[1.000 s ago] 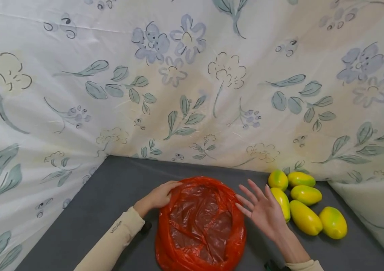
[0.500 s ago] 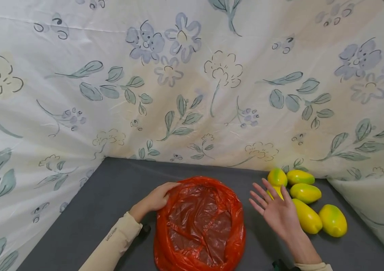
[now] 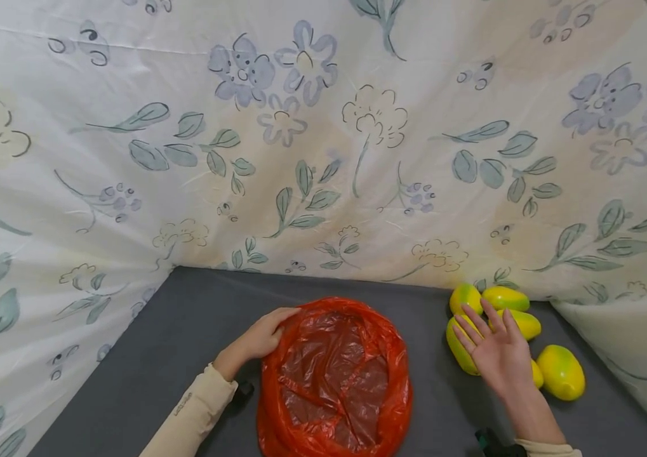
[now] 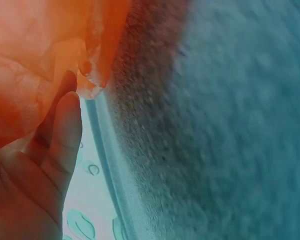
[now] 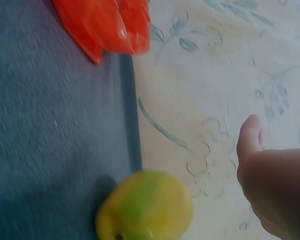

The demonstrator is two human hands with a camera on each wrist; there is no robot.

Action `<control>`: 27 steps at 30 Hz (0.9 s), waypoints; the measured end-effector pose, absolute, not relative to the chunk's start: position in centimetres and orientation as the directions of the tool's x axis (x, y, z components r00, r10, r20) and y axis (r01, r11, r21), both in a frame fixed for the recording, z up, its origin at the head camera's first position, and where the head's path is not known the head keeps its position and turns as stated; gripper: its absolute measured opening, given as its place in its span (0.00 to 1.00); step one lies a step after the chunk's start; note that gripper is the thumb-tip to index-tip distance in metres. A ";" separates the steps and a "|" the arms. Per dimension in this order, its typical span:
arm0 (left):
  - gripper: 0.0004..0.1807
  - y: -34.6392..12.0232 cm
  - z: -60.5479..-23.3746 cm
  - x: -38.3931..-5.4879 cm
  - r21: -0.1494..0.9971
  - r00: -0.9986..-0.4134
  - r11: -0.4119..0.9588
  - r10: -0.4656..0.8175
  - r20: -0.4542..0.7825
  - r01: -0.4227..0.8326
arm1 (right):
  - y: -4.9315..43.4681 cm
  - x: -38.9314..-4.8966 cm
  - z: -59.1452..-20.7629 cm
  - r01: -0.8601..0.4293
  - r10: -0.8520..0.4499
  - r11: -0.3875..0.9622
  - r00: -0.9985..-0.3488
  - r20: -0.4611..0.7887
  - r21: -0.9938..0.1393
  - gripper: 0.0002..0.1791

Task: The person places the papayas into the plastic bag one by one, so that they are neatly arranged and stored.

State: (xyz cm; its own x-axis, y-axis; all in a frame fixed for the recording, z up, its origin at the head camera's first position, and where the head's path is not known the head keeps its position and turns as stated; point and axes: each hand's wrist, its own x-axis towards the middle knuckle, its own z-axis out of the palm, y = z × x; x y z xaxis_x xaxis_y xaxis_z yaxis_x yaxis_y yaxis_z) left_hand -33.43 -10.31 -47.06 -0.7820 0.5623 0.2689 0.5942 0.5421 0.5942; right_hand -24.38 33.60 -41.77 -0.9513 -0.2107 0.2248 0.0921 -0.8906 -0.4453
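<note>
As my two hands stand over the dark grey table surface (image 3: 197,330), the red plastic bag (image 3: 334,381) lies between them, nearer to the left. Its wide mouth faces up, with a bunched rim and creased inner film.

My left hand (image 3: 260,337) is at the bag's far left edge and touches it. The left wrist view shows two fingers extended along the film; the thumb's position is unclear, so I cannot tell whether the hand grips the rim or merely steadies it.

My right hand (image 3: 500,358) is to the right of the bag and well apart from it. Its palm is turned upward, fingers extended and spread.

Six yellow-green fruits (image 3: 526,324) are grouped at the far right of the table. In the head view, my right hand overlaps the group and hides most of one fruit; whether it touches any I cannot tell. The rightmost fruit (image 3: 563,373) lies just beside my wrist, fully visible. The right wrist view shows one fruit with a gap between it and the hand.

I note a cream sleeve (image 3: 200,403) with small lettering on my left arm. Floral cloth (image 3: 369,165) hangs behind the table and along its sides.
</note>
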 end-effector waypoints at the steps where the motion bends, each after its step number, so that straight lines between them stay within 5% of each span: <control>1: 0.28 -10.3 -47.0 -33.4 0.598 -0.783 0.538 0.559 0.275 0.594 | 33.9 -24.4 -41.6 0.084 -0.202 -0.888 -0.955 0.218 -0.452 0.21; 18: 0.28 -10.0 -47.3 -33.0 0.653 -0.785 0.486 0.547 0.291 0.581 | 41.4 -23.7 -41.1 0.005 -0.099 -0.862 -0.982 0.160 -0.506 0.18; 27: 0.29 -9.7 -47.2 -32.5 0.681 -0.792 0.459 0.527 0.307 0.570 | 45.0 -23.0 -41.1 -0.106 0.031 -0.749 -0.992 0.125 -0.654 0.15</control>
State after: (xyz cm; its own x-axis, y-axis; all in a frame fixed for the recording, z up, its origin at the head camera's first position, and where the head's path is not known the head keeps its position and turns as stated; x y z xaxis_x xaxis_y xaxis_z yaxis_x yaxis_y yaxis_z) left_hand -32.47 -9.74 -47.17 -0.7921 0.5274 0.3074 0.5702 0.4594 0.6811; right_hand -23.01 44.96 -41.09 -0.9917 0.0311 0.1246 -0.1056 -0.7492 -0.6538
